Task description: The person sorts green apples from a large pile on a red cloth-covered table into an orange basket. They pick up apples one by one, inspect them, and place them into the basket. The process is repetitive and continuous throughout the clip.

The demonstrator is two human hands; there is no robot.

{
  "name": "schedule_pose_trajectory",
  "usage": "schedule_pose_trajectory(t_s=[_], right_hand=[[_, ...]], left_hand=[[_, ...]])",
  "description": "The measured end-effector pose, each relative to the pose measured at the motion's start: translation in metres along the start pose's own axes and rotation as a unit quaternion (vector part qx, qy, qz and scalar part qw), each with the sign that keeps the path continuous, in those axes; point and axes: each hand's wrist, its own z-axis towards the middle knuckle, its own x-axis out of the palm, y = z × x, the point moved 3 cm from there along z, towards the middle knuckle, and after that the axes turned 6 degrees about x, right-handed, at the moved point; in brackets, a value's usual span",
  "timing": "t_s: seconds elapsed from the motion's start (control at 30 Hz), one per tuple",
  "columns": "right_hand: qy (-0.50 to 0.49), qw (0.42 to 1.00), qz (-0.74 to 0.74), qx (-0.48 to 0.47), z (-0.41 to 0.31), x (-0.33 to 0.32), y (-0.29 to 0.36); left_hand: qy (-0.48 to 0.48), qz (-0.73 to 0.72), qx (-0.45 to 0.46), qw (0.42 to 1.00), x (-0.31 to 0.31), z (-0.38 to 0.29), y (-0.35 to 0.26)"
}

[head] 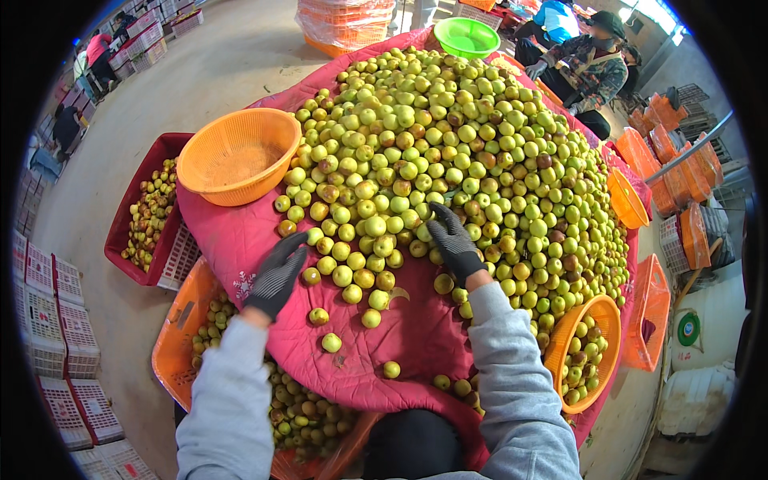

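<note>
A large heap of round green-and-brown fruits (420,156), probably jujubes, lies on a pink quilted cloth (234,240). My left hand (277,273), in a black-and-grey glove, hovers at the heap's left front edge. Its fingers are apart and hold nothing. My right hand (454,240), gloved alike, reaches to the front of the heap with fingers spread against the fruits. Nothing is visibly gripped there. A few single fruits, one of them a greenish fruit (331,342), lie on the cloth between my forearms.
An orange plastic basket (240,156) rests at the cloth's left, a green basin (467,37) at the far edge. Fruits fill an orange basket (585,354) at right, a red-lined crate (150,216) and an orange crate (180,336) at left. A co-worker (591,66) sits far right.
</note>
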Motion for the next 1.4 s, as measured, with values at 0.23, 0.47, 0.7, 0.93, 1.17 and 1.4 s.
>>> schedule_pose_trajectory(t_s=[0.23,0.47,0.7,0.93,1.17,1.4], right_hand=[[0.146,0.989,0.036,-0.008,0.002,0.034,0.008],[0.310,0.924,0.222,0.007,-0.077,0.091,0.063],[0.230,0.971,0.065,-0.025,-0.142,0.015,0.063],[0.247,0.938,0.099,0.222,-0.188,0.004,0.021],[0.384,0.850,0.304,0.195,-0.181,0.053,0.048],[0.456,0.809,0.325,0.178,-0.184,0.096,0.057]], left_hand=[[0.013,0.033,-0.018,0.999,0.066,0.062,0.046],[0.114,0.018,0.004,0.993,0.040,0.009,0.030],[0.141,0.134,0.061,0.979,-0.018,-0.065,-0.022],[0.199,0.215,0.077,0.953,0.023,-0.067,-0.010],[0.193,-0.060,-0.148,0.968,0.052,-0.052,0.001],[0.208,-0.116,-0.198,0.951,0.030,-0.092,-0.003]])
